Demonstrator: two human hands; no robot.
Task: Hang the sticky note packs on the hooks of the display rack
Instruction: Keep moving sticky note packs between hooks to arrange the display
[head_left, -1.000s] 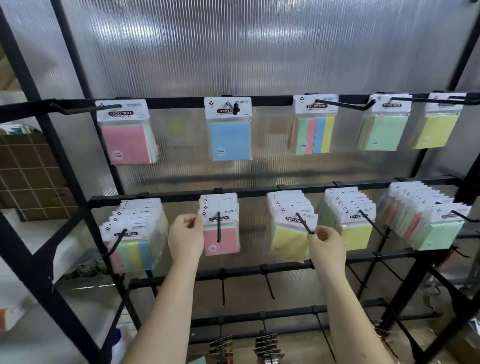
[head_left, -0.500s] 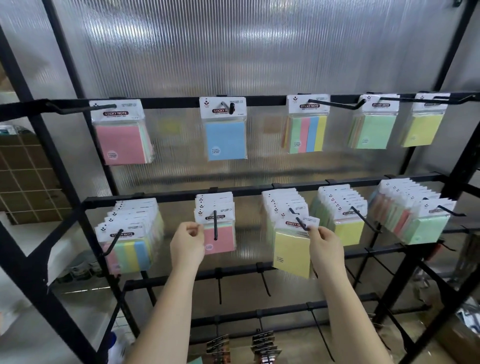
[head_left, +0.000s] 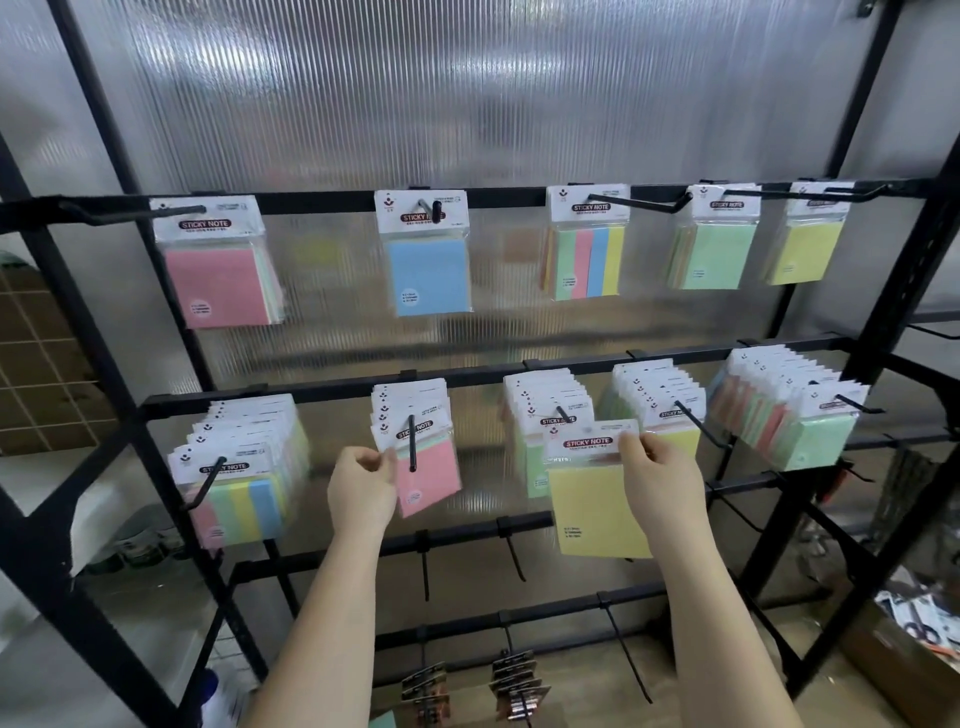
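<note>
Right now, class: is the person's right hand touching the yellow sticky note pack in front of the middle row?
Touching. The head view shows the right hand pinching the white header card of the yellow sticky note pack, fingertips overlapping the card's right edge.

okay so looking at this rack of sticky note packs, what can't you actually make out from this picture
Head view only:
- Small print on the yellow pack pinched by the right hand: too small and blurred.
- Whether that pack's hole is on the hook: hidden behind its header card.
- How many packs hang behind the pink pack pinched by the left hand: overlapped.
- Items on the lowest hooks: dark, cut off by the bottom edge.
- What lies behind the ribbed panel: blurred by it.
</note>
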